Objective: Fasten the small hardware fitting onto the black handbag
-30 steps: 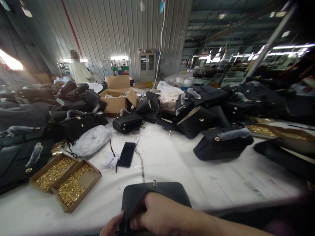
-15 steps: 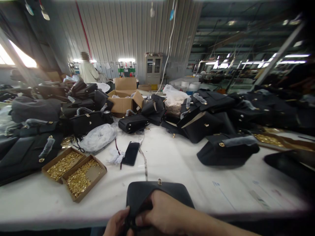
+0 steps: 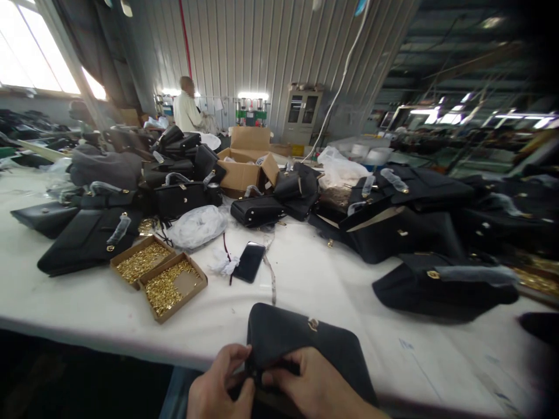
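A black handbag with a gold clasp on its flap lies at the near edge of the table, right in front of me. My left hand pinches the bag's left corner between thumb and fingers. Beside it, my right hand reaches under the flap, its thumb and fingers closed on the bag's edge near the same corner. Whether a small part sits between the fingertips is hidden. Left of the bag, two cardboard trays hold many small gold metal pieces.
A phone lies beyond the bag, near crumpled white plastic. Black handbags with wrapped handles are piled left, right and behind. An open carton stands at the back. Farther off is a person in a light top.
My view has turned left, so everything sits farther right. My right hand has drawn back somewhat from deeper inside the bag toward the corner; my left hand still grips there.
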### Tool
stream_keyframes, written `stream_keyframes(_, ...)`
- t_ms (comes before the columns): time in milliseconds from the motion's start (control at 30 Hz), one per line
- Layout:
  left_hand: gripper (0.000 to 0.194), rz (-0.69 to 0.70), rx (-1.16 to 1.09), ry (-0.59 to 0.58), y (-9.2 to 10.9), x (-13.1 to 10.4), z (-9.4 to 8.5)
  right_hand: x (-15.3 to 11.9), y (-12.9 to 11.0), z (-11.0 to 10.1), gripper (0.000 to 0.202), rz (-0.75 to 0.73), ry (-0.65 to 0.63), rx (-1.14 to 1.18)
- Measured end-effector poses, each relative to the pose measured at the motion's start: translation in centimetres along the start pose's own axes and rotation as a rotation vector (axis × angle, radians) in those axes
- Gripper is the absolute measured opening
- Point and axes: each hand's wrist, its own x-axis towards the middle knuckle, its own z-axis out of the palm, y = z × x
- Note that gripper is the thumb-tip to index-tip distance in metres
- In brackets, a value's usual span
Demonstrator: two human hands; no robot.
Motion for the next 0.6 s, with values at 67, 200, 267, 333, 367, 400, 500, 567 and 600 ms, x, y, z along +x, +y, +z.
stream_keyframes(67, 0.03, -0.006, -0.036, -0.006, 0.6, 0.3, -0.1, -0.1, 1.0, -0.1, 0.024, -0.026, 0.05, -0.125)
stream_keyframes(200, 0.032, -0.022, -0.134, -0.051, 1.6, 0.8, -0.4, -0.3, 1.9, -0.4, 0.026, -0.086, 0.056, -0.287)
stream_keyframes(267, 0.033, -0.036, -0.181, -0.098, 1.7, 1.0, -0.7, -0.3, 1.6, -0.7, 0.026, -0.106, 0.043, -0.337)
stream_keyframes(333, 0.035, -0.057, -0.24, -0.16, 1.7, 1.1, -0.9, -0.2, 1.2, -0.9, 0.025, -0.119, 0.026, -0.385)
stream_keyframes(367, 0.038, -0.072, -0.279, -0.194, 1.6, 1.1, -1.0, -0.2, 1.1, -1.1, 0.025, -0.12, 0.013, -0.404)
stream_keyframes(400, 0.042, -0.088, -0.317, -0.226, 1.5, 1.1, -1.0, -0.2, 0.9, -1.1, 0.025, -0.121, 0.005, -0.414)
stream_keyframes(500, 0.048, -0.092, -0.348, -0.26, 0.9, 0.8, -0.8, -0.3, 0.8, -1.2, 0.027, -0.126, -0.001, -0.405)
stream_keyframes(567, 0.047, -0.038, -0.292, -0.23, 0.3, 0.5, -0.3, -0.4, 0.7, -1.1, 0.028, -0.123, 0.012, -0.381)
stream_keyframes(600, 0.045, 0.001, -0.248, -0.205, -0.1, 0.2, 0.0, -0.4, 0.5, -1.1, 0.028, -0.123, 0.022, -0.372)
